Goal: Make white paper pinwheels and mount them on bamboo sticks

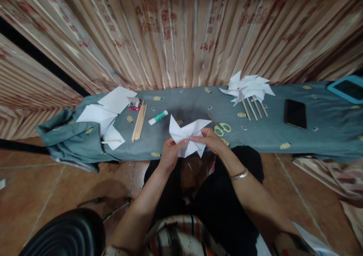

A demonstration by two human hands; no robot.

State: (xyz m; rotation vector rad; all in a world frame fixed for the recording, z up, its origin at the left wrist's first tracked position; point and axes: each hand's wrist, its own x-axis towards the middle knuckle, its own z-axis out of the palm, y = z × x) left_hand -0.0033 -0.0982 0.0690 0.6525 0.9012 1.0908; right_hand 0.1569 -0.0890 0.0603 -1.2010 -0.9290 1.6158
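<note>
A white paper pinwheel shape (187, 133) lies at the near edge of a narrow bench covered in grey-blue cloth (269, 135). My left hand (170, 152) pinches its lower left part, thumb pressed near the centre. My right hand (210, 139) pinches the centre from the right, fingers closed on the folded flaps. A bangle sits on my right wrist. Green-handled scissors (222, 128) lie just right of my right hand.
Finished white pinwheels on sticks (249, 89) lie at the back right. A glue stick (158, 117), several wooden sticks (138, 125), white paper sheets (104, 112), a black phone (295, 113) and a blue-cased tablet (347, 89) rest on the cloth. A curtain hangs behind.
</note>
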